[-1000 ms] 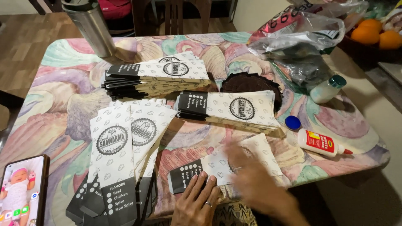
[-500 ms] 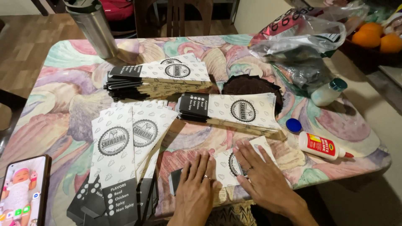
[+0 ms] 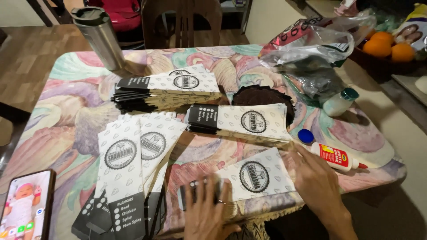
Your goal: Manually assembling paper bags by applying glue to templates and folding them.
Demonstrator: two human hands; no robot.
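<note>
A white and black printed paper sleeve lies flat near the table's front edge. My left hand presses down on its dark left end, fingers spread. My right hand rests flat along its right edge, fingertips near the upper right corner. Neither hand grips anything. A stack of the same sleeves lies just beyond it. Another stack sits farther back, and a fanned pile spreads at the front left.
A white glue bottle with a red label and its blue cap lie right of the sleeves. A steel tumbler stands back left, a phone lies front left, plastic bags sit back right, with a dark round mat in the middle.
The sleeve under my hands has been pressed flat. My right hand slid from on top of it to its right edge, and my left hand moved onto its dark end.
</note>
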